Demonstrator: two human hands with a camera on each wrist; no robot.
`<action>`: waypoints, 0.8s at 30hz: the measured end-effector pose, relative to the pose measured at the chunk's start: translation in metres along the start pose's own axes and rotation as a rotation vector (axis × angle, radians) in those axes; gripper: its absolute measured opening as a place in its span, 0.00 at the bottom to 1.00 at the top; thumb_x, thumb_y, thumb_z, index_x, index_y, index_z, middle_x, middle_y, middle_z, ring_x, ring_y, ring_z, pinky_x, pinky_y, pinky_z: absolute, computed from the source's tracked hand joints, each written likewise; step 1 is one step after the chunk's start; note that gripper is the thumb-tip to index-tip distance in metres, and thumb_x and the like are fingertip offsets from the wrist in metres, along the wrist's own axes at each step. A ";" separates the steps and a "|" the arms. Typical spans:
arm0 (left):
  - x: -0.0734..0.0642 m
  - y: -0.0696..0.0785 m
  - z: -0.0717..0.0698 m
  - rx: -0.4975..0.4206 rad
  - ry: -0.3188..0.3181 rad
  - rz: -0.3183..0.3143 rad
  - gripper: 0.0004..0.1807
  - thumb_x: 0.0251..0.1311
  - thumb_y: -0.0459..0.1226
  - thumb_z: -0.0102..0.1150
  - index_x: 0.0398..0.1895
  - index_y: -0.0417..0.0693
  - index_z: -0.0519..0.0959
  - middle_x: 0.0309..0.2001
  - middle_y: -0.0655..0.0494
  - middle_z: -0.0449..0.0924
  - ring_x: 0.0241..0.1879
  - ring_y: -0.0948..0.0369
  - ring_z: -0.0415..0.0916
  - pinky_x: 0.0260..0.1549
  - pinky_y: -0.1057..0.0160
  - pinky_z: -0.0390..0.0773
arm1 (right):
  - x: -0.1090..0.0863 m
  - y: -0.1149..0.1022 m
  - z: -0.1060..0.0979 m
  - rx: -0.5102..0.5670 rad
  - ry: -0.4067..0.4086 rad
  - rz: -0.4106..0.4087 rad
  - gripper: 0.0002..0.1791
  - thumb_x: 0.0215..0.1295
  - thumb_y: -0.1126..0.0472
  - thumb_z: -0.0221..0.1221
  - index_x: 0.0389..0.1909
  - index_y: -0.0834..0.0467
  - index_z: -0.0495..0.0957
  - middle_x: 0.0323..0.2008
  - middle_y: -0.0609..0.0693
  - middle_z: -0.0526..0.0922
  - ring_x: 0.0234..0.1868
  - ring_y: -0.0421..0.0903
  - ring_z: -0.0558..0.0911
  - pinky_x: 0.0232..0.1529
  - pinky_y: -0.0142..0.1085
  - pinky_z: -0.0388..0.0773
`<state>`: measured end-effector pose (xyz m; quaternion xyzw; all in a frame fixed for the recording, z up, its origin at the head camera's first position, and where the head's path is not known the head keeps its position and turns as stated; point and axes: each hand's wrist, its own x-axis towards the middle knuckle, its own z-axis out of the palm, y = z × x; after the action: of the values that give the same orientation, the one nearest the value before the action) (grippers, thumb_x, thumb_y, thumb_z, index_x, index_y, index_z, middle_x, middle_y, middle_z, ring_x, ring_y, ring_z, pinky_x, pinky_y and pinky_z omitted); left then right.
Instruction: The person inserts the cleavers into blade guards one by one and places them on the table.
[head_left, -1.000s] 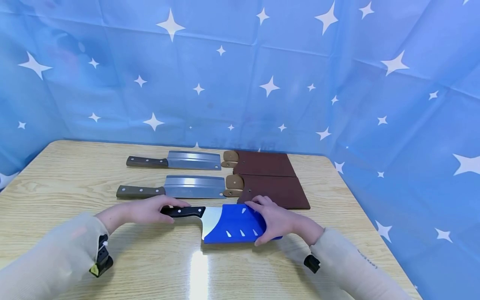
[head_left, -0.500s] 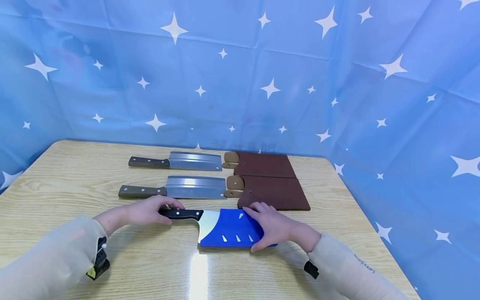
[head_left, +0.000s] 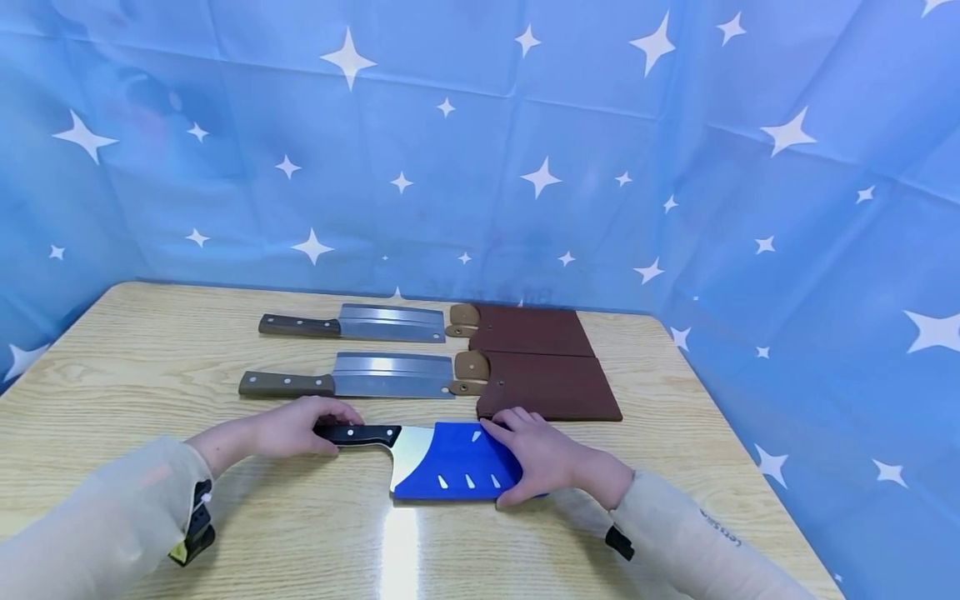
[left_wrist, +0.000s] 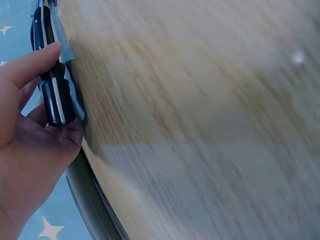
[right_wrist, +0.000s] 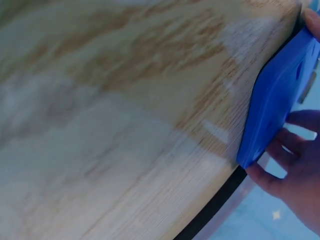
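A cleaver with a black riveted handle (head_left: 367, 435) lies near the middle of the table, its bright blade (head_left: 411, 454) partly inside a blue blade guard (head_left: 457, 462) with small slots. My left hand (head_left: 292, 431) holds the handle end between thumb and fingers; the left wrist view shows the black handle (left_wrist: 57, 97) in that grip. At the other end, my right hand (head_left: 551, 458) spans the guard, with thumb on the near edge and fingers at the far edge. In the right wrist view, fingertips touch the blue guard (right_wrist: 272, 95). Most of the blade is hidden by the guard.
Behind lie two more cleavers, a dark-handled one (head_left: 392, 323) and a brown-handled one (head_left: 393, 375), both bare. To their right are two dark brown leather sheaths (head_left: 532, 329) with tan straps. A star-printed blue curtain (head_left: 465, 150) stands behind the wooden table (head_left: 300, 533).
The cleaver and its blue guard have shifted slightly left and nearer to me, both hands moving along with them. The two rear cleavers and the sheaths stay where they were.
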<state>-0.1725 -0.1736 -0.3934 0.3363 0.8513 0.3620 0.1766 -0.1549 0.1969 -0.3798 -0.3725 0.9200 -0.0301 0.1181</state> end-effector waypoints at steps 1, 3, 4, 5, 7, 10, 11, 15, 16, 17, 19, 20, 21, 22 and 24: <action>-0.001 -0.001 0.000 -0.013 -0.005 0.002 0.21 0.53 0.36 0.64 0.51 0.42 0.76 0.46 0.52 0.79 0.45 0.63 0.73 0.44 0.65 0.73 | 0.000 0.000 0.000 0.005 -0.001 -0.002 0.56 0.42 0.34 0.67 0.69 0.60 0.59 0.62 0.54 0.66 0.61 0.49 0.64 0.57 0.48 0.66; -0.002 -0.002 -0.002 -0.037 -0.010 -0.010 0.22 0.53 0.37 0.65 0.51 0.40 0.76 0.46 0.52 0.79 0.44 0.63 0.73 0.43 0.66 0.74 | -0.001 0.000 -0.001 0.001 0.002 -0.013 0.56 0.42 0.34 0.66 0.69 0.60 0.59 0.62 0.54 0.65 0.62 0.50 0.64 0.58 0.49 0.66; -0.003 -0.003 -0.004 -0.052 -0.009 -0.017 0.22 0.53 0.37 0.65 0.52 0.39 0.75 0.46 0.50 0.79 0.44 0.62 0.73 0.42 0.66 0.74 | -0.001 0.000 -0.001 -0.007 0.007 -0.022 0.56 0.43 0.33 0.66 0.69 0.60 0.60 0.63 0.54 0.65 0.62 0.50 0.64 0.58 0.48 0.65; -0.004 -0.003 -0.006 -0.058 -0.007 -0.028 0.23 0.53 0.38 0.64 0.52 0.38 0.75 0.46 0.50 0.78 0.44 0.61 0.73 0.42 0.66 0.74 | -0.001 0.000 -0.002 -0.017 0.018 -0.032 0.55 0.43 0.32 0.65 0.68 0.59 0.61 0.62 0.54 0.65 0.62 0.50 0.64 0.58 0.48 0.66; -0.006 -0.001 -0.012 -0.056 0.009 -0.050 0.24 0.54 0.39 0.63 0.53 0.38 0.74 0.46 0.49 0.78 0.44 0.60 0.73 0.41 0.67 0.74 | -0.001 0.001 -0.004 -0.019 0.050 -0.048 0.52 0.44 0.31 0.64 0.66 0.58 0.64 0.62 0.54 0.66 0.62 0.50 0.65 0.58 0.48 0.66; -0.006 0.002 -0.022 -0.054 0.042 -0.059 0.24 0.56 0.39 0.62 0.54 0.37 0.74 0.45 0.47 0.76 0.42 0.59 0.72 0.39 0.67 0.74 | -0.001 0.005 -0.010 0.019 0.107 -0.052 0.48 0.47 0.32 0.63 0.65 0.57 0.67 0.60 0.53 0.68 0.61 0.51 0.66 0.59 0.50 0.65; -0.006 0.003 -0.026 -0.055 0.051 -0.067 0.24 0.56 0.39 0.62 0.55 0.37 0.74 0.45 0.47 0.76 0.41 0.60 0.71 0.38 0.67 0.74 | -0.001 0.007 -0.013 0.039 0.123 -0.047 0.46 0.48 0.33 0.62 0.65 0.56 0.67 0.60 0.54 0.68 0.61 0.51 0.66 0.59 0.51 0.65; -0.001 0.005 -0.038 -0.064 0.089 -0.076 0.25 0.56 0.39 0.62 0.56 0.35 0.73 0.43 0.46 0.76 0.39 0.60 0.71 0.37 0.68 0.74 | 0.000 0.020 -0.025 0.107 0.172 -0.003 0.45 0.51 0.38 0.63 0.68 0.54 0.62 0.64 0.55 0.65 0.65 0.56 0.63 0.62 0.57 0.60; 0.000 0.005 -0.040 -0.067 0.099 -0.081 0.26 0.56 0.39 0.62 0.56 0.35 0.73 0.43 0.46 0.76 0.39 0.60 0.71 0.38 0.68 0.74 | 0.001 0.024 -0.028 0.112 0.181 0.010 0.46 0.51 0.38 0.63 0.68 0.54 0.61 0.65 0.56 0.64 0.66 0.57 0.62 0.62 0.58 0.59; 0.002 0.005 -0.042 -0.066 0.110 -0.089 0.26 0.56 0.39 0.63 0.56 0.36 0.72 0.44 0.46 0.76 0.40 0.60 0.71 0.38 0.67 0.74 | 0.002 0.028 -0.031 0.116 0.192 0.019 0.47 0.51 0.38 0.64 0.69 0.54 0.60 0.66 0.56 0.63 0.67 0.58 0.60 0.62 0.60 0.58; 0.004 0.003 -0.047 -0.059 0.135 -0.101 0.27 0.55 0.40 0.64 0.57 0.36 0.73 0.44 0.45 0.76 0.41 0.59 0.72 0.40 0.66 0.75 | 0.005 0.037 -0.036 0.126 0.206 0.043 0.49 0.51 0.38 0.64 0.71 0.54 0.56 0.68 0.57 0.60 0.69 0.61 0.57 0.62 0.62 0.56; 0.005 0.003 -0.048 -0.058 0.147 -0.110 0.27 0.55 0.40 0.64 0.57 0.37 0.73 0.44 0.45 0.77 0.42 0.58 0.73 0.41 0.65 0.75 | 0.005 0.042 -0.039 0.131 0.206 0.059 0.51 0.50 0.38 0.64 0.72 0.53 0.54 0.69 0.58 0.58 0.69 0.63 0.55 0.62 0.64 0.54; 0.006 0.001 -0.050 -0.055 0.157 -0.119 0.27 0.55 0.40 0.64 0.57 0.37 0.73 0.45 0.44 0.77 0.43 0.57 0.73 0.41 0.64 0.75 | 0.006 0.047 -0.041 0.135 0.202 0.076 0.52 0.50 0.38 0.64 0.72 0.53 0.52 0.70 0.58 0.56 0.70 0.64 0.53 0.62 0.65 0.52; 0.007 -0.001 -0.051 -0.052 0.166 -0.129 0.27 0.55 0.40 0.64 0.57 0.37 0.72 0.46 0.44 0.77 0.44 0.57 0.74 0.43 0.62 0.75 | 0.007 0.052 -0.042 0.139 0.198 0.092 0.53 0.50 0.37 0.64 0.73 0.52 0.50 0.71 0.58 0.55 0.70 0.65 0.51 0.62 0.66 0.51; 0.008 -0.005 -0.053 -0.047 0.178 -0.146 0.28 0.56 0.41 0.64 0.57 0.37 0.72 0.47 0.43 0.77 0.45 0.55 0.75 0.44 0.60 0.75 | 0.007 0.062 -0.045 0.154 0.181 0.132 0.54 0.50 0.37 0.64 0.74 0.51 0.47 0.72 0.59 0.52 0.71 0.67 0.48 0.63 0.66 0.48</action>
<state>-0.2091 -0.1971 -0.3612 0.2358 0.8771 0.3964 0.1338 -0.2131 0.2354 -0.3465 -0.2969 0.9443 -0.1264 0.0645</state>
